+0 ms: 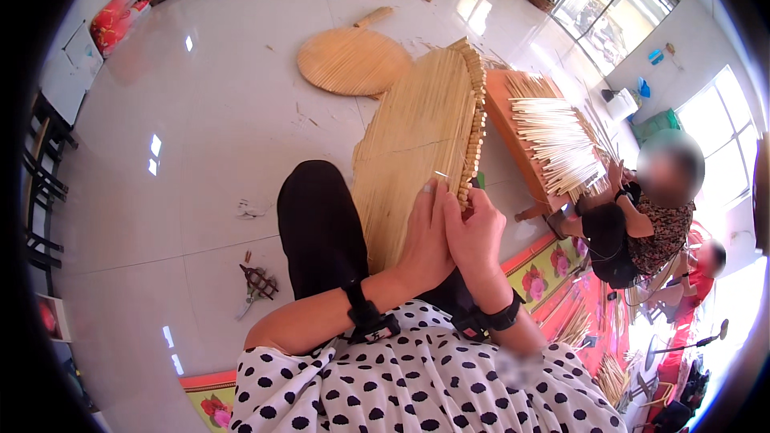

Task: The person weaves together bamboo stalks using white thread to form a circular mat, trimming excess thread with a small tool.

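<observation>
A panel of pale plant stalks (413,120) laid side by side slopes up from my lap, its right edge lined with cut stalk ends. Against the lower part of that edge, my left hand (427,232) is closed on the panel, fingers pressed together. Beside it my right hand (476,232) grips the same edge, its thumb and fingertips bent around the stalk ends. A short white sliver lies just above the left fingertips; I cannot make out what it is. A thin dark line crosses the panel's surface. My palms are hidden.
A round stalk mat (353,62) lies on the tiled floor beyond the panel. To the right, an orange low table (511,124) carries many loose stalks (557,144), with a person seated beside it. Pliers-like tools (258,282) lie on the floor at left, near black chairs (44,180).
</observation>
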Action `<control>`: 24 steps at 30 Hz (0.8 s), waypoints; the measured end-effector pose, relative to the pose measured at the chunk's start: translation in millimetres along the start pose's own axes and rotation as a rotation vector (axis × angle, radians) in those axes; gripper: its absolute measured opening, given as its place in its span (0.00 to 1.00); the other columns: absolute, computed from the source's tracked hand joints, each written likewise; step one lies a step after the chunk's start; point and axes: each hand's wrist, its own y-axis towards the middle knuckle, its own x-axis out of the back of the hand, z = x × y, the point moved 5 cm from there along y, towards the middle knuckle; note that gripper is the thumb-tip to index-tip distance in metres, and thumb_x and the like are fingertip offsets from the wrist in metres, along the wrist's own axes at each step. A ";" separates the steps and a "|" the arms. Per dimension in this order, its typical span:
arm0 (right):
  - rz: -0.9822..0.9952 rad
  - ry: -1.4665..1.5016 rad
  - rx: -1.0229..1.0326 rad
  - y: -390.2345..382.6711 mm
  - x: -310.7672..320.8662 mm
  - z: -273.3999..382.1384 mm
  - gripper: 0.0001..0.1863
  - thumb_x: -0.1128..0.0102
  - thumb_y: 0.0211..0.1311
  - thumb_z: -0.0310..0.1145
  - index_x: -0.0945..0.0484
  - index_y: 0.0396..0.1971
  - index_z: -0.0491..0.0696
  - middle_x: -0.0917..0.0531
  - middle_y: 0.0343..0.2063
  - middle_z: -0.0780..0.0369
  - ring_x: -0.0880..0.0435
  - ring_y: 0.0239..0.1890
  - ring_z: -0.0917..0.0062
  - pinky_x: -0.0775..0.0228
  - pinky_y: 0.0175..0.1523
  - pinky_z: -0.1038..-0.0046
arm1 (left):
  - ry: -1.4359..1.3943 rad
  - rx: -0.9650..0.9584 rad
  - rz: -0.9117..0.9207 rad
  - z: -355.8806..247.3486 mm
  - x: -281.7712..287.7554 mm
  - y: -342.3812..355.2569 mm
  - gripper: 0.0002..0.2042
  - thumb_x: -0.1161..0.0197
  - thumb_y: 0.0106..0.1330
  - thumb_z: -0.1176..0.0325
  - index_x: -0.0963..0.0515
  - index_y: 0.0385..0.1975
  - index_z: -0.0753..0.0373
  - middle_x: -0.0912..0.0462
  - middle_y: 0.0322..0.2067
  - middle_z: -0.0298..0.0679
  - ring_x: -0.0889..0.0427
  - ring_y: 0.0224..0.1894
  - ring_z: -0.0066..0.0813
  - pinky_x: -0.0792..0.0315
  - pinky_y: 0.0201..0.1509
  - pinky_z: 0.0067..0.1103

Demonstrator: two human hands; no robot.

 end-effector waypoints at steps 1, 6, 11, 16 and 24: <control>-0.022 -0.045 0.009 0.3 0.7 -1.2 0.13 0.36 0.58 0.35 0.23 0.28 0.38 0.22 0.17 0.55 0.21 0.20 0.69 0.29 0.29 0.69 | -0.011 0.005 0.029 0.1 -0.6 -1.2 0.41 0.36 0.60 0.67 0.54 0.66 0.78 0.50 0.64 0.67 0.48 0.67 0.66 0.48 0.70 0.41; -0.059 -0.065 -0.046 1.1 -3.3 -15.3 0.13 0.36 0.58 0.34 0.26 0.22 0.40 0.23 0.15 0.55 0.24 0.16 0.69 0.32 0.25 0.68 | -0.217 -0.027 0.100 6.0 10.2 -8.8 0.38 0.36 0.58 0.70 0.48 0.66 0.74 0.48 0.64 0.66 0.46 0.67 0.63 0.47 0.69 0.40; -0.030 -0.125 -0.107 5.6 4.5 -18.4 0.11 0.36 0.56 0.35 0.26 0.24 0.43 0.21 0.18 0.53 0.20 0.20 0.59 0.29 0.27 0.65 | -0.383 0.016 -0.021 24.5 37.0 25.6 0.17 0.40 0.60 0.76 0.26 0.51 0.68 0.25 0.49 0.52 0.24 0.51 0.50 0.31 0.57 0.31; -0.118 -0.080 -0.005 10.0 -6.6 -5.8 0.10 0.36 0.55 0.33 0.27 0.23 0.44 0.23 0.17 0.55 0.22 0.18 0.62 0.31 0.25 0.66 | -0.380 0.037 -0.065 34.5 37.9 45.8 0.13 0.36 0.59 0.75 0.22 0.44 0.66 0.23 0.42 0.50 0.20 0.40 0.48 0.26 0.45 0.29; -0.186 -0.196 0.094 15.4 0.7 -15.4 0.13 0.37 0.60 0.31 0.31 0.22 0.44 0.34 0.14 0.65 0.41 0.17 0.85 0.46 0.21 0.77 | 0.064 0.124 -0.346 128.1 179.1 43.9 0.08 0.41 0.64 0.78 0.21 0.42 0.65 0.20 0.33 0.39 0.22 0.33 0.23 0.29 0.37 0.17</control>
